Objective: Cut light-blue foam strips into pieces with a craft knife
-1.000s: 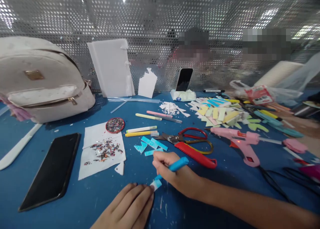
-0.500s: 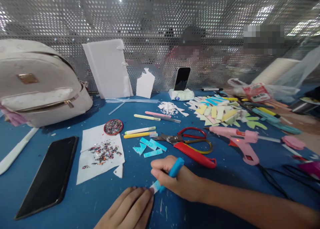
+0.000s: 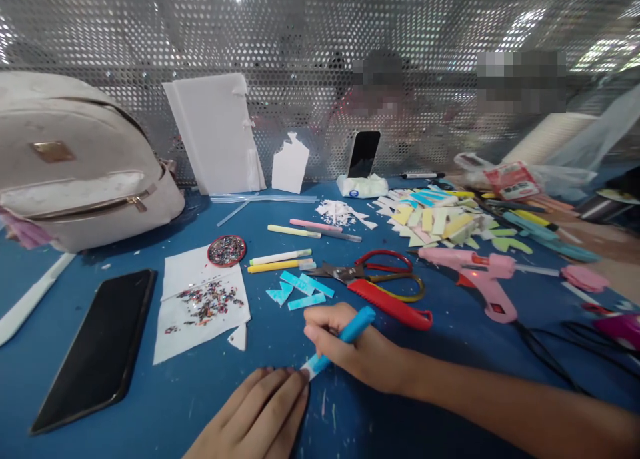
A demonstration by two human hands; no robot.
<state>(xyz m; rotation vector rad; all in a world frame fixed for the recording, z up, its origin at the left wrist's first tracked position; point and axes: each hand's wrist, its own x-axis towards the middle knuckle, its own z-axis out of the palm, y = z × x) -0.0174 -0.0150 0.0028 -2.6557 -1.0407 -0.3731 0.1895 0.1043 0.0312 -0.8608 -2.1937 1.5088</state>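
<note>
My right hand is closed round a blue marker, its tip down on a small white piece on the blue table. My left hand lies flat at the bottom edge, fingers stretched out, its fingertips pressing on that small piece. Several blue-coloured strips lie just beyond my right hand. Red-handled scissors and a red utility knife rest close behind my right wrist.
A black phone and white paper with glitter lie at left, a beige backpack behind. A pink glue gun with its cord, coloured paper pieces and markers fill the middle and right. Two people sit behind the perforated screen.
My right hand has shifted the marker slightly across the small piece, coming back a little to the right. My left hand keeps pressing the piece. The view has moved slightly.
</note>
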